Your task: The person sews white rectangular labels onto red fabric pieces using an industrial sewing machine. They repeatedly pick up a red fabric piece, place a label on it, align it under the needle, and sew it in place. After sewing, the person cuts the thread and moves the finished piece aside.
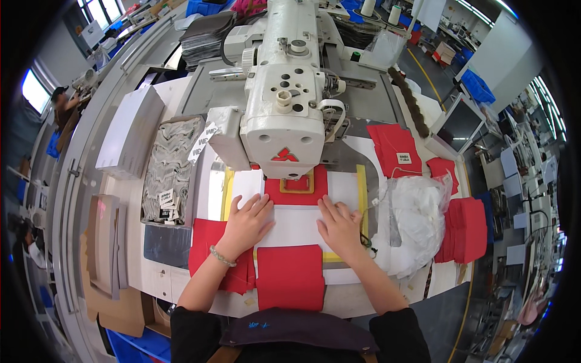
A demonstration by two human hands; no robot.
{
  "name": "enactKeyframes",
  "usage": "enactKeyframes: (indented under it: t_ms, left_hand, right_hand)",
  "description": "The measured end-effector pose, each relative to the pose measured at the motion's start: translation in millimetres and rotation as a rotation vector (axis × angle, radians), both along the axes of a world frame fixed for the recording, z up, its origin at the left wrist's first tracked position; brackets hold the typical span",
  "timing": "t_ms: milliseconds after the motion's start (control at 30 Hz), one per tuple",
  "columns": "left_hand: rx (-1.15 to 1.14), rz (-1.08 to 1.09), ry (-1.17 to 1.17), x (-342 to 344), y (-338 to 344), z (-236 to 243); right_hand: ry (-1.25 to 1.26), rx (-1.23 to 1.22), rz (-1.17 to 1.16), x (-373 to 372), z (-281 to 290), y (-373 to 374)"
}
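A red fabric piece [276, 192] lies under the head of a white industrial sewing machine [283, 130], with a gold-coloured rectangular clamp frame [296, 192] pressed on it. My left hand [247, 222] rests flat with spread fingers, its fingertips at the fabric's lower left corner. On the other side my right hand [340, 227] lies open, fingertips by the lower right corner. Both palms are over a white sheet [295, 225] edged with yellow tape. Closer to me are a stack of red pieces [290, 278] and, partly beneath my left forearm, more red fabric [209, 242].
At left stands a grey box of folded labels [172, 163] beside a white box [130, 133]. To the right are a clear plastic bag of white material [417, 224], a red stack [466, 230], a labelled red piece [393, 148] and a small screen [460, 124].
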State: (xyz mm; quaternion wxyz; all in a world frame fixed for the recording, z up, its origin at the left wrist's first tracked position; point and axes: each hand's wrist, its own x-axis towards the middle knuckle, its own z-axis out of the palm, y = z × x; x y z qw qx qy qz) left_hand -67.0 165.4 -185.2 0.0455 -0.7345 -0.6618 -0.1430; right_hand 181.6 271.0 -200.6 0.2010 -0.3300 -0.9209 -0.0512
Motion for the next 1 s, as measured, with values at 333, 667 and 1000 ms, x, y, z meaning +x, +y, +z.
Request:
enactKeyframes:
  t_ms: [333, 667, 1000]
  left_hand:
    - [-0.002, 0.072, -0.018, -15, -10, 16]
    - [0.150, 0.546, -0.479, -185, -76, 55]
    - [0.162, 0.554, -0.319, -196, -88, 47]
  right_hand:
    - [-0.041, 0.027, -0.015, 0, -1, -2]
    - [-0.049, -0.035, 0.030, 4, 3, -1]
    - [-0.033, -0.088, 0.062, 7, 15, 2]
